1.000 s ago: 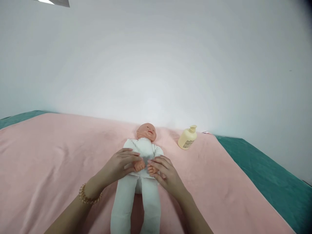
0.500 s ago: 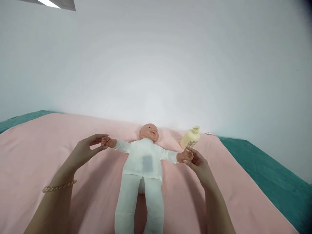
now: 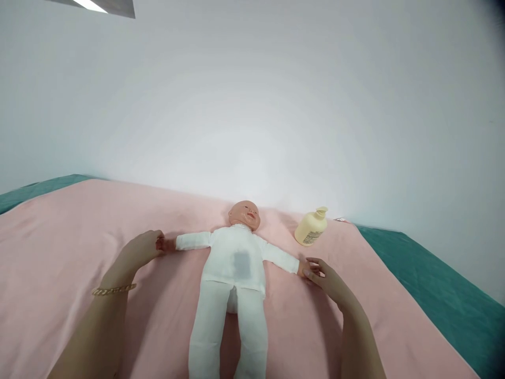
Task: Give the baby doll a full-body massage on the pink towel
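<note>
A baby doll [image 3: 232, 273] in a white suit lies on its back on the pink blanket [image 3: 79, 231], arms spread wide, with a grey patch on its belly. My left hand [image 3: 139, 249], a bracelet on its wrist, is closed over the doll's hand on the left and presses it down on the blanket. My right hand [image 3: 327, 277] pinches the doll's other hand, low on the blanket at the right.
A cream pump bottle [image 3: 311, 228] lies on the blanket just right of the doll's head. Teal bedding [image 3: 426, 284] shows beyond the blanket's right and far left edges. A plain white wall rises behind.
The doll's hands went from its belly out to both sides, drawn apart by my hands. Since half a second ago both arms have been lowered onto the blanket.
</note>
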Tool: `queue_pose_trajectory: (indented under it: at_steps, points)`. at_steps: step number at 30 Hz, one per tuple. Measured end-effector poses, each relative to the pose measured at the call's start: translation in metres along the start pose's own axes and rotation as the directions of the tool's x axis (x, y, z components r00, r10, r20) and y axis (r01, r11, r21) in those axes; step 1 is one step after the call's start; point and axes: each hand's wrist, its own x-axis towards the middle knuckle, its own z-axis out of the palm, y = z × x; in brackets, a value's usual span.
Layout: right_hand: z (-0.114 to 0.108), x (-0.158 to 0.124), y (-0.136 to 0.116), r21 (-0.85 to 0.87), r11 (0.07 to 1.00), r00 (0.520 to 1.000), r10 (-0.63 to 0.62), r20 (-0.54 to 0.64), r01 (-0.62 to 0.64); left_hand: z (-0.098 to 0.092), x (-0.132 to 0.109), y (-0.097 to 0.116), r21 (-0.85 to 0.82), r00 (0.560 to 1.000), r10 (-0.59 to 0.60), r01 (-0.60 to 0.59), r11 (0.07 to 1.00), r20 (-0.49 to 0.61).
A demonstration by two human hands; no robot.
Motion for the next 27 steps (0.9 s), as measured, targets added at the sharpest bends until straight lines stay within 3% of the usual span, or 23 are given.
queue_pose_trajectory:
  at_steps: [4, 7, 10, 13, 19, 23, 25, 27]
  points:
    - [0.006, -0.006, -0.015, 0.005, 0.999, 0.999, 0.037, -0.038, -0.037, 0.003, 0.004, 0.003, 0.072, 0.997, 0.052, -0.057, 0.996, 0.06]
    - [0.009, -0.007, -0.017, 0.05, 0.997, 0.997, 0.063, -0.051, -0.06, 0.002, 0.003, 0.003, 0.051, 0.998, -0.006, 0.003, 0.999, 0.056]
    - [0.009, -0.003, -0.012, 0.085, 0.996, 0.995, 0.049, -0.091, -0.041, -0.001, -0.003, 0.003, -0.056, 0.999, -0.033, 0.033, 0.998, -0.006]
    - [0.012, 0.002, -0.007, 0.124, 0.991, 0.978, -0.018, -0.208, 0.044, -0.008, -0.01, 0.007, -0.205, 0.993, -0.007, -0.018, 0.979, -0.12]
    - [0.036, 0.003, -0.02, 0.251, 0.925, 0.9, -0.168, -0.401, 0.285, -0.019, -0.025, 0.04, -0.591, 0.942, -0.097, -0.118, 0.798, -0.321]
    - [0.054, -0.004, -0.028, 0.247, 0.873, 0.848, -0.281, -0.45, 0.421, -0.011, -0.033, 0.066, -0.621, 0.877, -0.094, -0.254, 0.741, -0.471]
    - [0.061, -0.009, -0.029, 0.158, 0.862, 0.812, -0.372, -0.45, 0.482, -0.004, -0.038, 0.079, -0.598, 0.846, -0.032, -0.35, 0.721, -0.533]
    - [0.068, -0.014, -0.03, 0.016, 0.813, 0.738, -0.52, -0.431, 0.582, 0.004, -0.043, 0.09, -0.541, 0.826, 0.077, -0.432, 0.721, -0.558]
